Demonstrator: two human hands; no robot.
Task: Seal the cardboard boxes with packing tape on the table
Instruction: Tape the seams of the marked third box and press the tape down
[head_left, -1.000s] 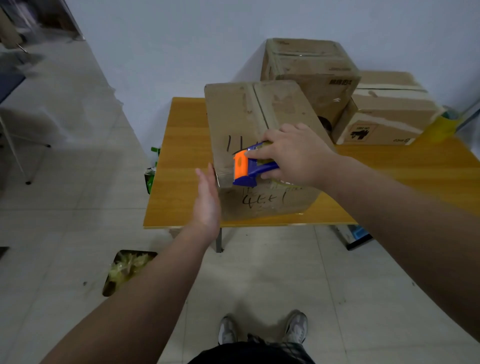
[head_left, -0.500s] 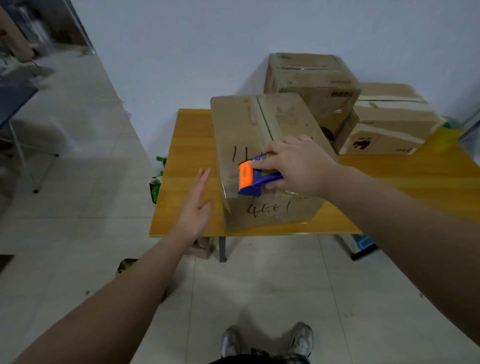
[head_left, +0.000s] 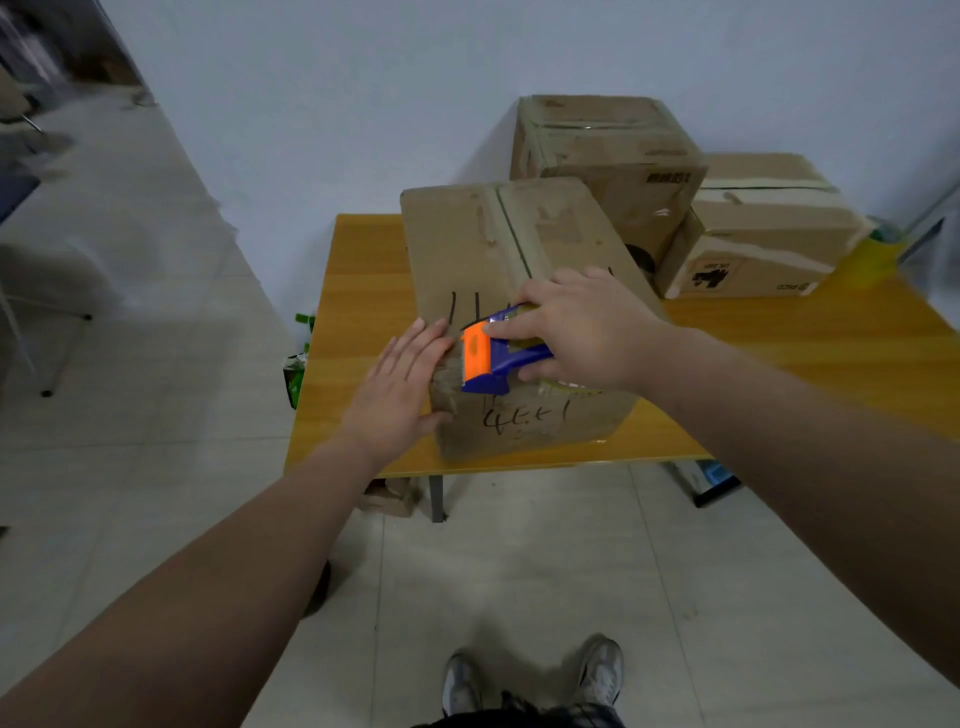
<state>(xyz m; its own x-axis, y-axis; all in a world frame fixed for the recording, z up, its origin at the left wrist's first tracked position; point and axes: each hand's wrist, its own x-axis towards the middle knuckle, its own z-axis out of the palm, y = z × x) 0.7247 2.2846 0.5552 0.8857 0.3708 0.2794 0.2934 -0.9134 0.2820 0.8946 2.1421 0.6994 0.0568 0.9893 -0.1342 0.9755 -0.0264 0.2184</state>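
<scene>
Just the head view here. The box (head_left: 498, 249) sits at the near edge of the table (head_left: 358, 312), its front face about flush with that edge, with marker scribbles on the top and front.

The right hand (head_left: 587, 332) has its fingers curled round a blue and orange tape dispenser (head_left: 485, 358). The dispenser is down on the box's top, right at the front edge, orange end pointing left. The left hand (head_left: 400, 384) is flat, fingers straight, pressed on the box's near left corner. It holds nothing, and its fingertips are just beside the orange end. Something shiny runs along the front edge under the right hand, but whether it's tape is hard to tell.

Left of the box there's only a narrow strip of bare tabletop, with a lot more open wood to the right. Behind it, a tall box (head_left: 608, 156) and a low box (head_left: 763, 228) stand against the wall, the tall one close to the front box's far right corner. Plain tile floor lies in front of the table, with the person's shoes (head_left: 462, 686) at the bottom.
</scene>
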